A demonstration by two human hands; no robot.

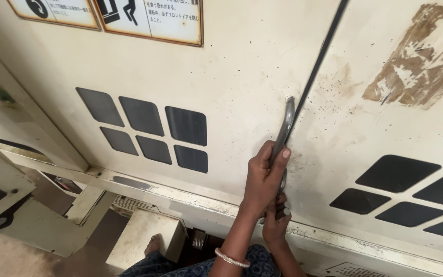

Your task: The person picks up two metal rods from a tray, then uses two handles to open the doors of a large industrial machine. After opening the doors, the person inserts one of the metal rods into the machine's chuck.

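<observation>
Both hands grip the metal door handle [286,128]: left hand [263,177] wrapped high, right hand [277,223] closed just below (bangle on the wrist); best pull evenly, keeping fingers off the dark seam [319,61] beside them.

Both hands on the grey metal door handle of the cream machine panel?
Yes: the left hand wraps the grey metal door handle and the right hand grips its lower end.
</observation>
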